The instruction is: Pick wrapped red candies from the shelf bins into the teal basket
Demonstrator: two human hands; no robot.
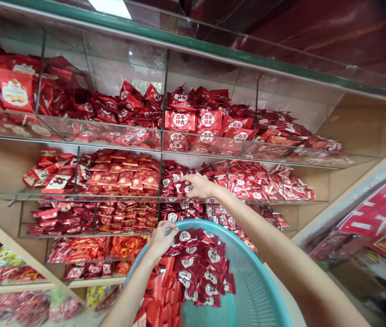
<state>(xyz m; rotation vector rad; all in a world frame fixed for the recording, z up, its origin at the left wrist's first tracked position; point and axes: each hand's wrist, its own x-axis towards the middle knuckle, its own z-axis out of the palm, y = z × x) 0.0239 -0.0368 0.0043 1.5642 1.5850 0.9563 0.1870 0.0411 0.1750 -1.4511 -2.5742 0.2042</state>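
Observation:
My right hand (197,185) reaches over the glass front of a middle shelf compartment. Its thumb and fingers curl round a small dark-red packet (188,187) with a white label, among similar packets (169,181). Lower down, my left hand (162,237) is closed on the far left rim of a teal plastic basket (264,272). Inside the basket, dark-red packets with round white labels (209,277) lie in overlapping rows. Brighter red packets (160,290) fill its left side, partly covered by my left forearm.
Glass dividers and a glass front edge (111,196) border the compartments. Larger red packets (180,120) fill the shelf above, and gold-patterned red packets (124,175) sit left of my right hand. A slanted wooden board (19,252) crosses at lower left. Red printed goods (376,204) hang at right.

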